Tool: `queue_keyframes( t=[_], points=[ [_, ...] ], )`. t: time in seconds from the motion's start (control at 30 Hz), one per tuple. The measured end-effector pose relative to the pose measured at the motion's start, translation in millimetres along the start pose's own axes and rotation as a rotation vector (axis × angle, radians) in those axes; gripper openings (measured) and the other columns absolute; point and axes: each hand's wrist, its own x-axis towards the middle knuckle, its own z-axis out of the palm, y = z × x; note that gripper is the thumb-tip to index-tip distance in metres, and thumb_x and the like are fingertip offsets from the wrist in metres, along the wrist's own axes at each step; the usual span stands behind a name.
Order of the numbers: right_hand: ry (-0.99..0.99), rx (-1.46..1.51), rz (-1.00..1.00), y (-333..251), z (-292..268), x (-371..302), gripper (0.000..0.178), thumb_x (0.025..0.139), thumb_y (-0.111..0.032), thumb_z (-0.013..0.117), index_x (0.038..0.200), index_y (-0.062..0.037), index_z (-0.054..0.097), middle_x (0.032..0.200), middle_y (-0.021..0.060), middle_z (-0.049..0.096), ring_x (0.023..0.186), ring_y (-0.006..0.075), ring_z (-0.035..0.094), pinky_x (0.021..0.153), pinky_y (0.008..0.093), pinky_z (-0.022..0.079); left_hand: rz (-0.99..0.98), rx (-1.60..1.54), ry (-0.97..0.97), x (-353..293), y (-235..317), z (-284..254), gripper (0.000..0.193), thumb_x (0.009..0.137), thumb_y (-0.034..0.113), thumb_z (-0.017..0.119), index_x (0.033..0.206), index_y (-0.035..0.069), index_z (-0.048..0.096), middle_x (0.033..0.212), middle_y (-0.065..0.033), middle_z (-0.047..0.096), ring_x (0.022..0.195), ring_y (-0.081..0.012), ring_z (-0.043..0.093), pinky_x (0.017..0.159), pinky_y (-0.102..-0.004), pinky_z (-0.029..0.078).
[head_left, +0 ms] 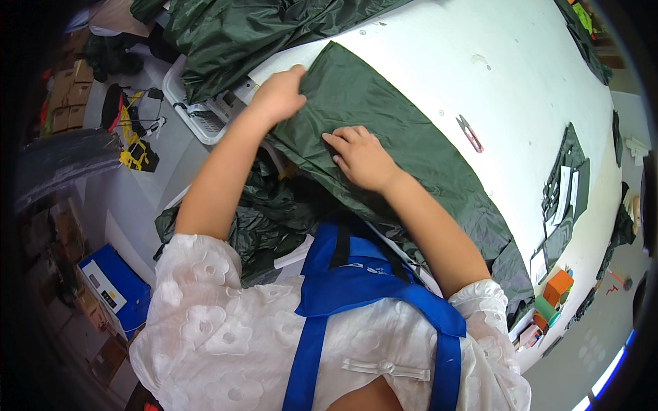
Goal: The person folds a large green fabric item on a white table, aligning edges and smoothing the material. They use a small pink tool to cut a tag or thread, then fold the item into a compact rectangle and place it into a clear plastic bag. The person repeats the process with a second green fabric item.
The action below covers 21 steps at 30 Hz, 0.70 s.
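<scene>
A dark green sheet of thin fabric lies spread on a white table. My left hand pinches the fabric's far left corner at the table edge. My right hand presses flat on a fold of the same fabric, fingers together and pointing left. More of this fabric hangs off the table edge toward my lap. I wear a white patterned top with a blue strap harness.
Small red-handled thread snips lie on the table right of the fabric. Cut dark pieces with white slips sit further right. Another green fabric heap lies beyond. A white basket and a blue box stand on the floor at left.
</scene>
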Motion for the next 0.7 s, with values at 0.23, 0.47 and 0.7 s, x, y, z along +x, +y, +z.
queue_keyframes(
  t=[0.23,0.47,0.7],
  points=[
    [0.291,1.308,0.860,6,-87,24,0.046,0.089,-0.034,0.064,0.119,-0.0010,0.054,0.108,0.0131,0.063,0.095,0.0235,0.061,0.085,0.0338,0.049,0.441,0.345,0.281,-75,98,61,0.014,0.080,0.012,0.054,0.092,0.008,0.049,0.082,-0.0071,0.053,0.078,-0.0248,0.060,0.061,-0.0363,0.051],
    [0.628,1.311,0.925,46,-37,-16,0.034,0.083,-0.007,0.068,0.112,0.0037,0.054,0.096,0.0135,0.064,0.081,0.0188,0.063,0.059,0.0305,0.052,0.414,0.081,0.274,-126,99,78,0.048,0.080,0.015,0.063,0.124,0.003,0.051,0.119,-0.0145,0.055,0.108,-0.0301,0.052,0.093,-0.0414,0.039],
    [0.538,0.348,0.898,59,-36,-22,0.055,0.082,-0.016,0.072,0.126,0.0001,0.041,0.106,0.0193,0.061,0.094,0.0324,0.062,0.087,0.0381,0.049,0.460,0.108,0.235,-144,46,138,0.046,0.085,0.009,0.056,0.130,0.009,0.054,0.142,-0.0111,0.047,0.134,-0.0268,0.041,0.112,-0.0448,0.026]
  ],
)
